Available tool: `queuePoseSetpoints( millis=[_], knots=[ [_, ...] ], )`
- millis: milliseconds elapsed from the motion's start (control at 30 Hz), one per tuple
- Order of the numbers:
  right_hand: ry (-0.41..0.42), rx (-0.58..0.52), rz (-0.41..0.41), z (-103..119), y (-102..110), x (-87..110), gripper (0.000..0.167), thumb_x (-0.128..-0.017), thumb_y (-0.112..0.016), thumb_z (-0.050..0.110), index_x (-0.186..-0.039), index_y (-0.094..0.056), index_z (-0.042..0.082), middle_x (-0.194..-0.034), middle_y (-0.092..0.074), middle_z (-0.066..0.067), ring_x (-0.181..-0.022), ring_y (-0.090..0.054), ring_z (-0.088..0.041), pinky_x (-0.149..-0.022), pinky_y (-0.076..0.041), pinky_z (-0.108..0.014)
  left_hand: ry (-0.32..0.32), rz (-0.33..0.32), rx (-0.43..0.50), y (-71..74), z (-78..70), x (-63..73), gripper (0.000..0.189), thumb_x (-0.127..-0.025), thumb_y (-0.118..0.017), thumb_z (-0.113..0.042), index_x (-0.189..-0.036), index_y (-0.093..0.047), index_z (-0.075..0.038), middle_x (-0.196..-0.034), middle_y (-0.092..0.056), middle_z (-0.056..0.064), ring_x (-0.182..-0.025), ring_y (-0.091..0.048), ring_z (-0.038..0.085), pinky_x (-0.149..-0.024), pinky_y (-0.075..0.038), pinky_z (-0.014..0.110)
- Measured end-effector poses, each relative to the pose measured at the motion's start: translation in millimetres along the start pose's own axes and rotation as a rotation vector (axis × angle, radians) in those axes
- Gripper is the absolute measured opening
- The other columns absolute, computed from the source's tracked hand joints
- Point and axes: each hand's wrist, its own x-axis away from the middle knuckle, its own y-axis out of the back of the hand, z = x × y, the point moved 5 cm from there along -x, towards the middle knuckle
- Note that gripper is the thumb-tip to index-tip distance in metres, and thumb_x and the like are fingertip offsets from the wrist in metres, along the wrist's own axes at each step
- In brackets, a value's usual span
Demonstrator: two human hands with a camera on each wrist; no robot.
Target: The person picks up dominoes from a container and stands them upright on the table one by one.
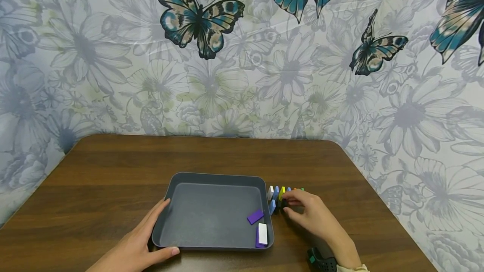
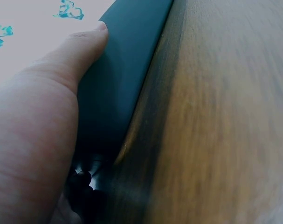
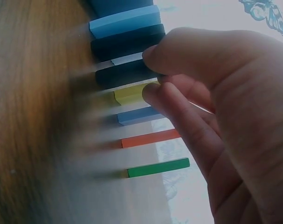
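Note:
A dark grey rectangular tray (image 1: 211,213) lies on the table. My left hand (image 1: 138,238) rests against its front left corner, fingers along the left side and thumb (image 2: 85,46) along the front wall. Beside the tray's right side, my right hand (image 1: 314,213) pinches a black domino-like block (image 3: 127,73) between thumb and fingers. Another dark block (image 3: 127,43) and a light blue block (image 1: 272,207) stand by it. Behind are upright blocks in white (image 1: 270,192), blue (image 1: 276,192), yellow (image 1: 282,192), orange (image 3: 150,138) and green (image 3: 159,167), partly hidden by the hand in the head view.
Inside the tray, a purple block (image 1: 255,216) lies flat near the right wall. A white block (image 1: 262,233) lies over another purple one (image 1: 258,238) in the front right corner. The brown wooden table (image 1: 113,171) meets a butterfly-patterned cloth (image 1: 227,95) behind.

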Motion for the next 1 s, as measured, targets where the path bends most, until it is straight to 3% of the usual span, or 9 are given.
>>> queuePoseSetpoints(
  millis=[367,567,767,1000],
  knots=[
    [-0.002,0.033,-0.031,0.5,5.1,-0.3,0.028,-0.087,-0.081,0.002,-0.113,-0.073,0.005,-0.108,-0.075,-0.003,-0.093,-0.075,-0.016,-0.081,-0.061,-0.031,-0.031,-0.022,-0.012,0.1,0.0,0.7,0.108,-0.086,-0.078,-0.059,-0.166,-0.013,-0.025,-0.169,-0.019,0.023,-0.144,-0.036,0.056,-0.092,-0.051,0.065],
    [0.074,0.054,-0.132,6.3,9.1,-0.4,0.028,-0.086,-0.083,0.004,-0.112,-0.073,0.007,-0.106,-0.075,-0.002,-0.088,-0.075,-0.016,-0.078,-0.062,-0.033,-0.025,-0.007,-0.019,1.4,0.3,-0.1,0.109,-0.087,-0.078,-0.058,-0.166,-0.012,-0.023,-0.169,-0.018,0.023,-0.144,-0.036,0.056,-0.092,-0.051,0.066],
    [0.182,0.068,-0.222,16.2,13.6,-2.1,0.036,-0.081,-0.085,-0.001,-0.112,-0.072,0.009,-0.103,-0.074,-0.001,-0.082,-0.072,-0.015,-0.077,-0.058,-0.024,-0.007,0.015,-0.005,1.0,1.0,-0.9,0.109,-0.087,-0.078,-0.057,-0.166,-0.012,-0.022,-0.169,-0.016,0.023,-0.145,-0.033,0.058,-0.092,-0.050,0.067],
    [0.172,0.033,-0.242,20.0,13.3,-5.5,0.038,-0.081,-0.086,0.001,-0.115,-0.072,0.010,-0.106,-0.074,-0.002,-0.084,-0.069,-0.013,-0.077,-0.056,-0.022,-0.012,0.018,-0.007,1.1,1.3,-0.9,0.108,-0.088,-0.078,-0.054,-0.166,-0.010,-0.023,-0.169,-0.015,0.024,-0.145,-0.031,0.059,-0.090,-0.050,0.067]
  ],
)
